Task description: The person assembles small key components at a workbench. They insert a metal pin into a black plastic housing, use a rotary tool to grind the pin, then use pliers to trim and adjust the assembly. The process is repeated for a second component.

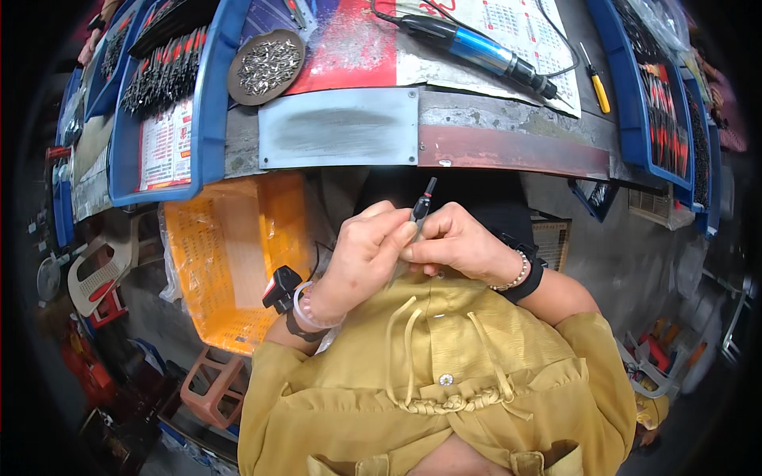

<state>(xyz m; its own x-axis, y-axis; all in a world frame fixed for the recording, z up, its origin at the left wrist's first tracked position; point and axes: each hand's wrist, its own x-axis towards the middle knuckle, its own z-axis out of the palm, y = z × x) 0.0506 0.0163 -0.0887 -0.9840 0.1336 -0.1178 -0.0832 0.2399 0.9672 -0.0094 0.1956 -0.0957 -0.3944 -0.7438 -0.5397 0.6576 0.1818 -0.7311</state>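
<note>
In front of my chest, just short of the bench edge, both hands meet around a slim black pen-like piece (422,208) with red marks near its upper end. It points up and slightly right. My left hand (367,244) pinches its lower part between thumb and fingers. From the other side, my right hand (460,247) has its thumb and fingers closed at the same spot. The lower end of the piece is hidden by the fingers, and its exact kind cannot be made out.
On the bench are a round dish (238,89) of small metal parts, a blue-and-black electric screwdriver (480,49) with its cord, and a yellow-handled screwdriver (599,91). Blue bins (208,143) with black-and-red pieces flank it. An orange crate (214,317) stands below left, near a stool (213,389).
</note>
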